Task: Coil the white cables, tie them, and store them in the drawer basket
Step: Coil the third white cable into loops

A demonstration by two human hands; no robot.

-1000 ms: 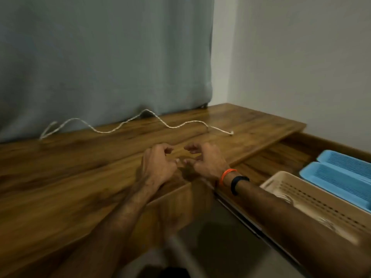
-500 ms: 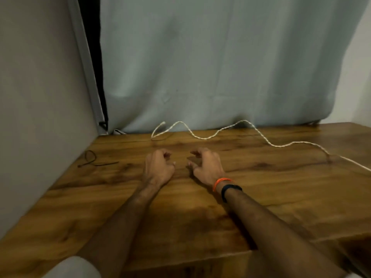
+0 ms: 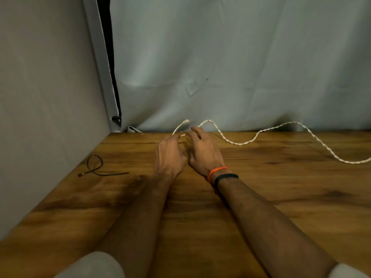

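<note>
Loosely wavy, the white cable (image 3: 239, 142) — thin, twisted — lies uncoiled on the desk (image 3: 281, 197).

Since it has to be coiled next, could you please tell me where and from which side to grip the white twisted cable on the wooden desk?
Probably best to grip the white twisted cable at its free left end, beside the left hand and right hand. Come from above and the near side: the grey curtain hangs close behind, and the rest trails rightward, ready for looping.
</note>
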